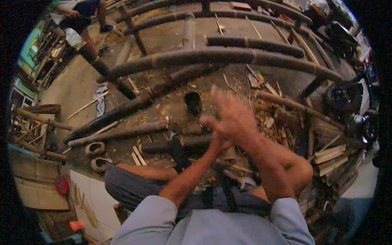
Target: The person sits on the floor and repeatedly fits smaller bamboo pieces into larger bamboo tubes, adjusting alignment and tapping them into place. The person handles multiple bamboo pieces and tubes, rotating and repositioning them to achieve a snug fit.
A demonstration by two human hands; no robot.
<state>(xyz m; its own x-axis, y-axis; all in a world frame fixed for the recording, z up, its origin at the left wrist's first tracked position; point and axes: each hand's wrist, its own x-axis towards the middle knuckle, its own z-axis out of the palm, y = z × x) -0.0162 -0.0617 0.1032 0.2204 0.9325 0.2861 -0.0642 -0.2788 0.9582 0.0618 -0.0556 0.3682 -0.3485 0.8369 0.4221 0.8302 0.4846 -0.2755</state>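
My right hand (pixel 236 116) is raised in the middle, fingers stretched out and a little blurred, with nothing seen in it. Close against its wrist and palm is my left hand (pixel 221 141); its fingers are mostly hidden behind the right hand. Just left of the right fingertips stands a short black, cylinder-like thing (pixel 193 102) on the ground. Beyond both hands, a frame of thick dark bamboo poles (pixel 192 58) stretches across the view. A cut bamboo pole (pixel 122 132) lies on the ground to the left of my hands.
Wood chips and thin slats litter the ground. A pair of shoes (pixel 96 156) sits at my left. Split bamboo pieces (pixel 332 159) are stacked at the right, below a motorcycle wheel (pixel 343 100). A red tape measure-like thing (pixel 62 186) lies at lower left. Another person (pixel 77 20) is at the far left.
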